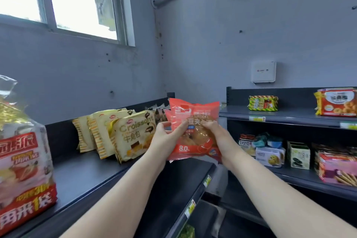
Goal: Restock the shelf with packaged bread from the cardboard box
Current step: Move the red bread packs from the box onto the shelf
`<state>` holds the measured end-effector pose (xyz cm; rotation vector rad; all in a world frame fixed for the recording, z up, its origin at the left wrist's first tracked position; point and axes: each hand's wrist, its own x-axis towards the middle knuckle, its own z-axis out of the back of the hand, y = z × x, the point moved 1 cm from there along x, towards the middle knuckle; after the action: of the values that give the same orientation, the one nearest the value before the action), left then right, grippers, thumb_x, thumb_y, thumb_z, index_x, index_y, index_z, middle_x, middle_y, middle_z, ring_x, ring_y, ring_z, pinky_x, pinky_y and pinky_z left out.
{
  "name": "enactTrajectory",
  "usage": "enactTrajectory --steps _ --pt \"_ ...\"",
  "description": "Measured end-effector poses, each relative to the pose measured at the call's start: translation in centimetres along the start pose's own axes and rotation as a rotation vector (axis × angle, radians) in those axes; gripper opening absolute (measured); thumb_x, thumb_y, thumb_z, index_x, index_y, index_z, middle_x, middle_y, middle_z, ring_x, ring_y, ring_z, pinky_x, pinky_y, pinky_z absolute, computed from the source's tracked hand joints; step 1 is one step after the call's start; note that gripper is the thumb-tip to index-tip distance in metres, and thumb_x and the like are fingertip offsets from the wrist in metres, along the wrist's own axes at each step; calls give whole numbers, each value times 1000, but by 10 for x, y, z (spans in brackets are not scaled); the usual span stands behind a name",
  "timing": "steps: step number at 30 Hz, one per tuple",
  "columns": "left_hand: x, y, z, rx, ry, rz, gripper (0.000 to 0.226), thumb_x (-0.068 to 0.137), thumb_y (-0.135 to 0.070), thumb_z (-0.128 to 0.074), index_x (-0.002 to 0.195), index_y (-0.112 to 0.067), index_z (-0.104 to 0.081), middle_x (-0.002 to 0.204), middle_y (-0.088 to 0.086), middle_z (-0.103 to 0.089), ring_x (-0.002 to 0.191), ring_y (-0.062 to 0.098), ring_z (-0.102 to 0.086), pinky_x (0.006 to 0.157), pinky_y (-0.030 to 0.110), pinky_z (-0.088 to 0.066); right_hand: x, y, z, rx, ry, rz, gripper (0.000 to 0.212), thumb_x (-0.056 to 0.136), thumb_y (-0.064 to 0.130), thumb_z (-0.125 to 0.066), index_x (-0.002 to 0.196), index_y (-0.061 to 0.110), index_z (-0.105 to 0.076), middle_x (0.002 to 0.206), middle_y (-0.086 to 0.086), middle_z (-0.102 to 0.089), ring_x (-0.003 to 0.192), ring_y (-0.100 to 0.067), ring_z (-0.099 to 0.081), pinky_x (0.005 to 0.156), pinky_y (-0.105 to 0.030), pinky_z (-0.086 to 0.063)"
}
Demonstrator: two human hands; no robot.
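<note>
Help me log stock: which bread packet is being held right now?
The red packet, gripped by the left hand and right hand above the shelf. The yellow croissant packets stand untouched in a row beside it.

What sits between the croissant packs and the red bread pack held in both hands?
In the head view, the left hand and some dark-wrapped packs behind it lie between the croissant packs and the red bread pack.

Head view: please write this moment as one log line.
stage: placing | held: red bread pack | left hand: grips pack | right hand: grips pack | position: above top shelf, right of croissant packs
</note>
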<state>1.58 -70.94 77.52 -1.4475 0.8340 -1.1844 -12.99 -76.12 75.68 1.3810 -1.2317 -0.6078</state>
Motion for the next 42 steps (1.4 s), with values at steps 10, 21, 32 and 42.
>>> enactTrajectory --steps 10,21,32,42 --pt "138 12 -63 -30 60 -51 60 75 -51 -69 118 -19 -41 103 1 -64 82 15 -69 63 25 -57 125 13 68 -149 -56 55 22 91 34 -53 100 18 -66 83 -4 -76 68 -16 -73 55 -23 -56" --pt "285 23 -122 23 121 -60 64 74 -58 -67 119 -23 -38 108 1 -63 90 19 -69 79 33 -58 260 10 138 -182 -126 115 21 89 38 -53 101 24 -64 94 -7 -73 83 -22 -69 69 -31 -51" --pt "410 21 -139 167 -38 -38 50 76 -51 -69 104 -20 -41 92 -5 -63 70 7 -65 49 17 -51 419 -14 176 -110 145 93 23 91 38 -50 104 22 -62 102 -10 -72 92 -26 -69 83 -35 -55" --pt "498 32 -85 479 -53 89 25 78 -49 -68 88 -28 -59 94 -7 -68 90 14 -67 90 33 -53 541 -60 147 -72 424 4 51 77 41 -56 120 14 -59 101 -10 -74 84 -22 -73 66 -28 -56"
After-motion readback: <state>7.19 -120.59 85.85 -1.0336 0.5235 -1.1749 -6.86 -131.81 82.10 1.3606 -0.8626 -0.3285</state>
